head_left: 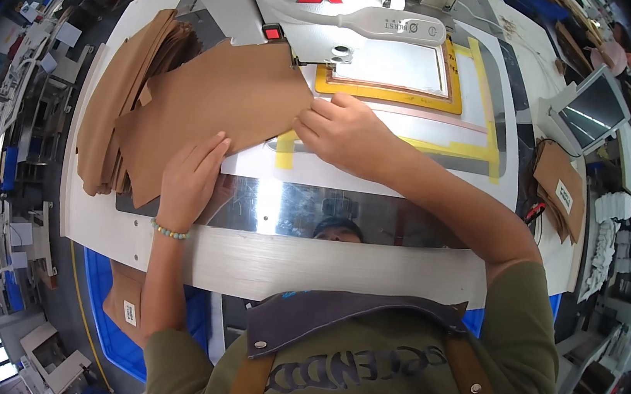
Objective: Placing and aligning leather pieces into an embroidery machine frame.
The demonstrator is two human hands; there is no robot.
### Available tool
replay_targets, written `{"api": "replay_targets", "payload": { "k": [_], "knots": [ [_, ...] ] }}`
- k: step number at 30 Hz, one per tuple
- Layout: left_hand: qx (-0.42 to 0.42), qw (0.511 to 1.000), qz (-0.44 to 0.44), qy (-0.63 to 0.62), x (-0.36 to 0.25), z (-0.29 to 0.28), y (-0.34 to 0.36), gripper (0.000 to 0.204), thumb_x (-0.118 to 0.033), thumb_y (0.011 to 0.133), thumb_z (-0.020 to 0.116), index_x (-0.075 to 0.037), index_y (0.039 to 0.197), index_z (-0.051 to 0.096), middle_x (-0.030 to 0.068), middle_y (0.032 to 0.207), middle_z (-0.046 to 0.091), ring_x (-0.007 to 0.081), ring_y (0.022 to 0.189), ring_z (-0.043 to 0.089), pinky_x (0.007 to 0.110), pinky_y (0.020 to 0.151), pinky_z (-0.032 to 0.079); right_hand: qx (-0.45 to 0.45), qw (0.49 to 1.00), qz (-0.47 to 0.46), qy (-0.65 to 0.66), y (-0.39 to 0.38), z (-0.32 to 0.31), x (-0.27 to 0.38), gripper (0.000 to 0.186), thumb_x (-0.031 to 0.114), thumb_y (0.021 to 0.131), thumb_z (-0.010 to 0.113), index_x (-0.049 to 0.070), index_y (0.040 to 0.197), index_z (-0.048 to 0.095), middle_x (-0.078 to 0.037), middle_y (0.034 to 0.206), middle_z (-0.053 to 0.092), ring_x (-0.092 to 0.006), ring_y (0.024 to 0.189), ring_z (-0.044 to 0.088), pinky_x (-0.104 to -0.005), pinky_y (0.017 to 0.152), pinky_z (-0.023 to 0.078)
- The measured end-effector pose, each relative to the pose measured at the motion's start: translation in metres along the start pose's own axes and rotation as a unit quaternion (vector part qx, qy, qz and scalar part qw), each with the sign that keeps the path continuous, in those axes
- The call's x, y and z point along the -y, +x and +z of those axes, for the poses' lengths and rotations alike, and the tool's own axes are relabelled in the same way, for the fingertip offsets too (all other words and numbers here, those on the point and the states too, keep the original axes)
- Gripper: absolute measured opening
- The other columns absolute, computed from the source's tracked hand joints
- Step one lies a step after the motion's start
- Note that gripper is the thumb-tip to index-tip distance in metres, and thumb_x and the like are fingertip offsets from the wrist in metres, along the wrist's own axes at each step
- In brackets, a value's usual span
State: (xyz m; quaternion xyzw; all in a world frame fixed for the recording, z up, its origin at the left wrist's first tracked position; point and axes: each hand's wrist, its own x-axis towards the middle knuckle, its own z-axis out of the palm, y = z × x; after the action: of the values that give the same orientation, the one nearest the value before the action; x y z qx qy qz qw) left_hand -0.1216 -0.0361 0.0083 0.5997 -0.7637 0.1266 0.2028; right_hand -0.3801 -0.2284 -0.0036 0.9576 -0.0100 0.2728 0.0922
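A brown fabric piece (217,100) with angled edges lies under the sewing machine's head (275,6), partly over a stack of brown fabric pieces (110,119). My left hand (193,175) rests on its near edge, fingers stretched out flat. At the right corner of the piece, the fingers of my right hand (346,134) pinch its edge. Just beyond that hand sits a yellow-edged frame (389,96) with a white inner panel. Yellow tape (445,151) marks the white sheet beneath, and a shiny metal plate (283,209) runs along the near side.
A white lamp with a flexible neck (397,26) hangs over the frame. On the right stand a screen (594,108) and more labelled brown pieces (561,190). Below the table's left side is a blue bin (98,297) with a labelled brown piece (124,304).
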Motion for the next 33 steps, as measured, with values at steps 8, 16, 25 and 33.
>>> {"api": "replay_targets", "payload": {
  "k": [8,16,25,33],
  "knots": [
    [-0.019,0.986,-0.077,0.143,0.035,-0.023,-0.079,0.021,0.0,0.088,0.075,0.001,0.109,0.076,0.0124,0.117,0.077,0.031,0.097,0.073,0.04,0.084,0.06,-0.008,0.996,-0.019,-0.083,0.014,0.017,-0.005,0.009,0.009,0.081,0.076,0.01,0.081,0.067,0.0,0.083,0.062,-0.0162,0.091,0.063,-0.0296,0.072,0.05],
    [0.058,0.978,-0.091,0.18,0.075,-0.025,-0.07,0.027,0.003,0.087,0.07,0.002,0.113,0.077,0.0109,0.114,0.076,0.0307,0.102,0.07,0.04,0.089,0.059,0.011,0.992,0.015,-0.123,-0.003,-0.004,-0.005,0.008,0.01,0.08,0.076,0.011,0.08,0.068,0.0,0.083,0.061,-0.0142,0.085,0.062,-0.0271,0.067,0.047],
    [0.054,0.985,0.017,0.16,0.1,0.003,0.001,0.031,0.002,0.086,0.069,0.001,0.116,0.076,0.0114,0.118,0.075,0.031,0.104,0.069,0.041,0.091,0.057,-0.008,0.985,0.015,-0.174,-0.041,-0.03,-0.034,0.013,0.013,0.078,0.077,0.014,0.073,0.064,0.002,0.079,0.058,-0.0145,0.083,0.059,-0.027,0.067,0.045],
    [0.021,0.985,0.153,0.074,0.066,0.048,0.082,0.043,-0.001,0.086,0.071,0.0,0.128,0.073,0.0123,0.117,0.072,0.0286,0.102,0.067,0.041,0.087,0.055,0.125,0.974,0.126,-0.143,-0.112,-0.088,-0.061,0.013,0.008,0.08,0.072,0.007,0.092,0.072,-0.004,0.1,0.069,-0.0211,0.099,0.068,-0.0334,0.078,0.056]
  ]
}}
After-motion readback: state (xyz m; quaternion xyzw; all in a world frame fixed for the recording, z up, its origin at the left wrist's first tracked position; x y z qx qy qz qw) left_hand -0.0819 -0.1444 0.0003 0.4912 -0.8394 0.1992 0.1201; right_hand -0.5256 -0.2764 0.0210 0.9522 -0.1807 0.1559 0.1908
